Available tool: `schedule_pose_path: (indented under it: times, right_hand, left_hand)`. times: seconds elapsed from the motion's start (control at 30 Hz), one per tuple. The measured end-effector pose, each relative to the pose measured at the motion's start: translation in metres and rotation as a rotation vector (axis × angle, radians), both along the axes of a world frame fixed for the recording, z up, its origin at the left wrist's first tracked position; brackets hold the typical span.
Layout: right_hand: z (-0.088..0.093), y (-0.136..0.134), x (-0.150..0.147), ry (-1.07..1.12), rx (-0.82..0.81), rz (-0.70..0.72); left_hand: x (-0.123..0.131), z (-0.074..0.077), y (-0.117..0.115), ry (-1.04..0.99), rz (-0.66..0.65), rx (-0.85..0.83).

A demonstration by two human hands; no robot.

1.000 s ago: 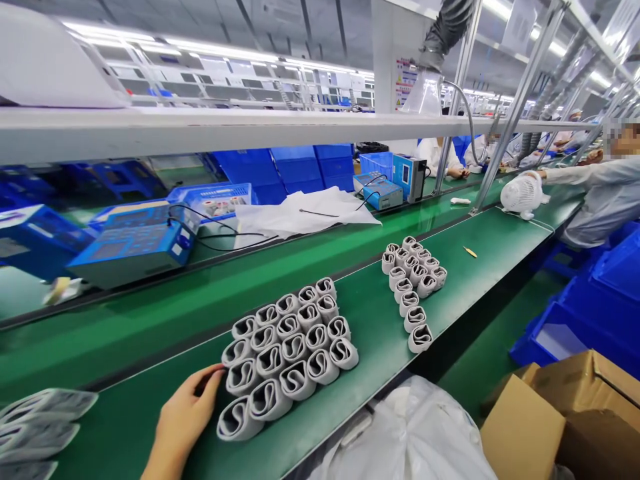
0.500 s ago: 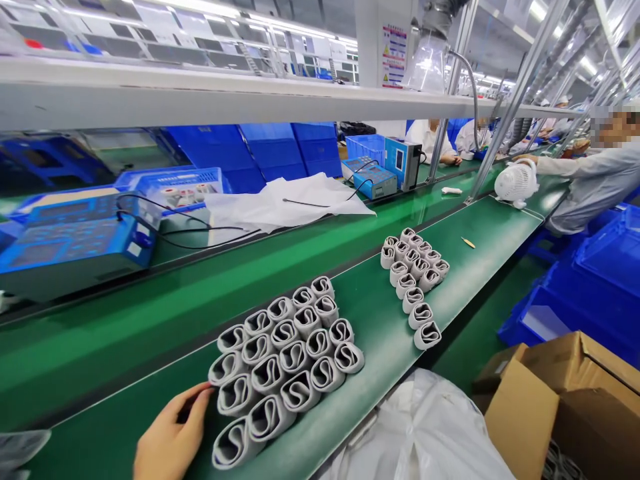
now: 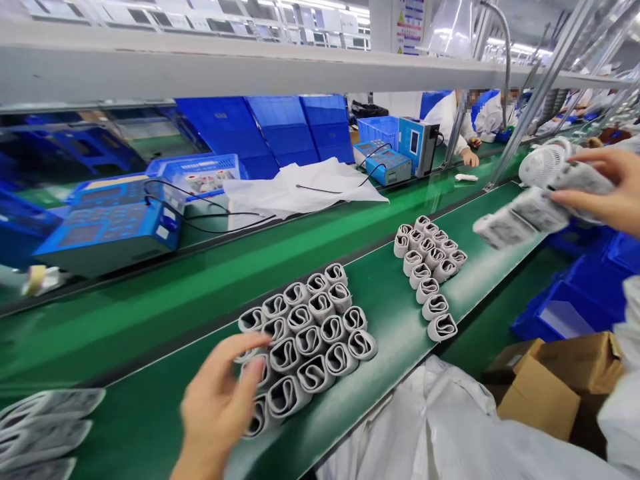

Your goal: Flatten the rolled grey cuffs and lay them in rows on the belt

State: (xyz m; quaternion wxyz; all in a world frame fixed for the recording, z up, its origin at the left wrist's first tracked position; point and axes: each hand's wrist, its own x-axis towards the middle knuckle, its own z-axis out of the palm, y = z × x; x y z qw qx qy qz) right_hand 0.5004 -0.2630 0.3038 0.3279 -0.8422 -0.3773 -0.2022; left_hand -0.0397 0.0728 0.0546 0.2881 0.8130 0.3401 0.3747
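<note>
Green conveyor tabletop (image 3: pixel 130 420) carries a block of rolled grey fabric tubes (image 3: pixel 310 340); the left hand (image 3: pixel 217 407), fingers half-open, reaches over their near corner without gripping. Raised at far right, the right hand (image 3: pixel 597 187) pinches a bundle of flat grey packets (image 3: pixel 520 217)

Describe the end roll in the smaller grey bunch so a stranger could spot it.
On the long green bench, find the smaller, farther group of rolled grey pieces. A single-file line trails from it toward the viewer; the roll you want ends that line, nearest the viewer.
</note>
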Motion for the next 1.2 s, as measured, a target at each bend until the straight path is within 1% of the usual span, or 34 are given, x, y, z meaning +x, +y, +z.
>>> schedule_pose_path:
  times: [0.03,0.07,0.1,0.13,0.17,0.2,0.23,0.27,0.3,0.37,0.43,0.5,0.53,0.6,0.67,0.77,0.83,0.93,1.07,1.13,1.2]
  right_hand:
    - [0.002,0.016,0.004,0.018,-0.074,0.000]
    - [0.004,0.035,0.006,0.039,-0.108,0.028]
    - [0.005,0.053,0.007,0.065,-0.114,0.067]
    - [0.006,0.071,0.007,0.095,-0.083,0.125]
    - [0.006,0.087,0.006,0.117,-0.049,0.181]
    - [0.004,0.101,0.004,0.133,-0.011,0.234]
    - [0.001,0.112,0.003,0.142,0.034,0.288]
    - [-0.003,0.121,0.002,0.145,0.080,0.340]
    - [-0.007,0.127,0.001,0.141,0.125,0.382]
    - [-0.017,0.133,-0.001,0.126,0.189,0.430]
    - [-0.025,0.133,-0.003,0.106,0.205,0.445]
    - [-0.033,0.131,-0.007,0.086,0.201,0.451]
    - [-0.037,0.130,-0.009,0.083,0.192,0.445]
    - [-0.046,0.128,-0.013,0.097,0.162,0.421]
    - [-0.056,0.128,-0.015,0.142,0.122,0.404]
    - [-0.074,0.130,-0.013,0.215,0.096,0.409]
    - [-0.084,0.131,-0.011,0.254,0.108,0.399]
    - [-0.095,0.125,-0.005,0.292,0.154,0.365]
    - [-0.104,0.105,0.005,0.298,0.203,0.327]
    - [-0.108,0.092,0.011,0.289,0.244,0.311]
    - [-0.114,0.079,0.015,0.277,0.289,0.288]
  left_hand:
    - [0.024,0.017,-0.014,0.064,-0.211,0.046]
    - [0.050,0.033,-0.028,0.132,-0.444,0.089]
    - [0.079,0.046,-0.040,0.193,-0.671,0.140]
    - [0.109,0.055,-0.050,0.250,-0.859,0.196]
    - [0.140,0.060,-0.058,0.298,-1.005,0.249]
    - [0.169,0.061,-0.064,0.333,-1.092,0.293]
    - [0.197,0.058,-0.067,0.369,-1.130,0.336]
    - [0.223,0.052,-0.067,0.414,-1.151,0.395]
    - [0.245,0.043,-0.066,0.467,-1.144,0.451]
    - [0.276,0.021,-0.061,0.596,-1.079,0.492]
    - [0.288,0.000,-0.055,0.720,-1.038,0.481]
    - [0.283,-0.014,-0.048,0.803,-1.014,0.443]
    - [0.277,-0.018,-0.045,0.825,-0.996,0.420]
    - [0.261,-0.020,-0.038,0.846,-0.942,0.359]
    - [0.246,-0.017,-0.031,0.850,-0.911,0.295]
    - [0.240,-0.010,-0.019,0.795,-0.897,0.260]
    - [0.248,-0.006,-0.012,0.743,-0.906,0.288]
    - [0.273,-0.009,-0.008,0.738,-0.953,0.339]
    - [0.307,-0.018,-0.020,0.694,-0.990,0.471]
    - [0.315,-0.020,-0.027,0.658,-0.978,0.509]
    - [0.316,-0.018,-0.029,0.656,-0.966,0.502]
